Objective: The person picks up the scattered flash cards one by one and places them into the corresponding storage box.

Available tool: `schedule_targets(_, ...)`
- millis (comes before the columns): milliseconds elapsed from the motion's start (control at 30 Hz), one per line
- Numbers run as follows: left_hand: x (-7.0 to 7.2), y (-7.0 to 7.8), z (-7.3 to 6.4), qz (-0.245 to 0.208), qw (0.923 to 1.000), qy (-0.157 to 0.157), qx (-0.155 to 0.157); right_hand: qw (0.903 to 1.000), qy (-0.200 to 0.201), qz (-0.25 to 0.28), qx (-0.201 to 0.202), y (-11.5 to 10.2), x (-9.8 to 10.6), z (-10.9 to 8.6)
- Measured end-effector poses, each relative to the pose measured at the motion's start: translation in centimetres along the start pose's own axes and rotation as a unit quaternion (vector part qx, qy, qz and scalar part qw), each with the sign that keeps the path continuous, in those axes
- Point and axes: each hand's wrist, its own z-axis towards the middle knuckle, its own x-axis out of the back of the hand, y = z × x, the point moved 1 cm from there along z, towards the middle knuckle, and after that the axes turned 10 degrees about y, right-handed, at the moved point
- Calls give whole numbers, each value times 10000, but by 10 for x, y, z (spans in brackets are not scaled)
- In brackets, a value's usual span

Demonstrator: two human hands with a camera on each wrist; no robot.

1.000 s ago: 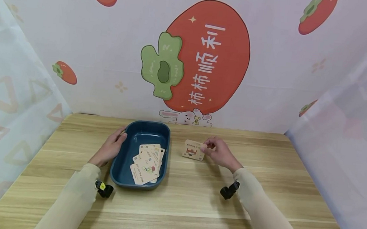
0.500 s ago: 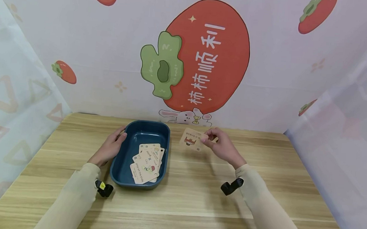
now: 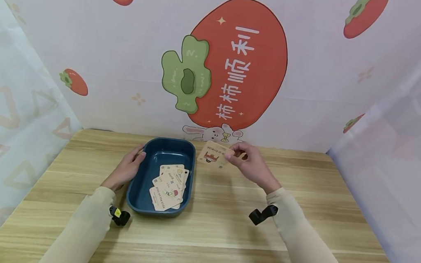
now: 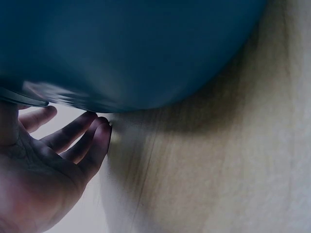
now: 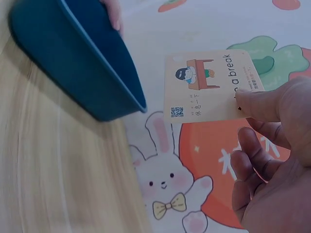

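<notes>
A deep blue rectangular tray (image 3: pixel 157 213) with rounded corners stands on the wooden table. My left hand (image 3: pixel 126 169) holds its left side, thumb over the rim; in the left wrist view the fingertips (image 4: pixel 103 133) rest against the outer wall. Between thumb and fingers, my right hand (image 3: pixel 250 163) pinches a flashcard (image 3: pixel 214 155) by one corner, raised just right of the tray's far right side. The right wrist view shows its picture of a child leaning on a desk and the words "a break", partly covered by the thumb. Several overlapping flashcards (image 3: pixel 168 190) lie inside the tray.
A patterned backdrop (image 3: pixel 127 50) with a large persimmon and a rabbit rises behind the table's far edge. White patterned sheets (image 3: pixel 13 91) hang at both sides. Bare wood table (image 3: pixel 201 246) stretches in front of the tray and to its right.
My right hand has raised the flashcard from near the tabletop and carried it left toward the tray, tilting it on the way. My left hand and the tray have stayed in place.
</notes>
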Motion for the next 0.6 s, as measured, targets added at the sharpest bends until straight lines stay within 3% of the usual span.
schedule_targets(600,1,0,-1,-82,10000,-50,-3,9987,-305,378,160,-18,-53,0)
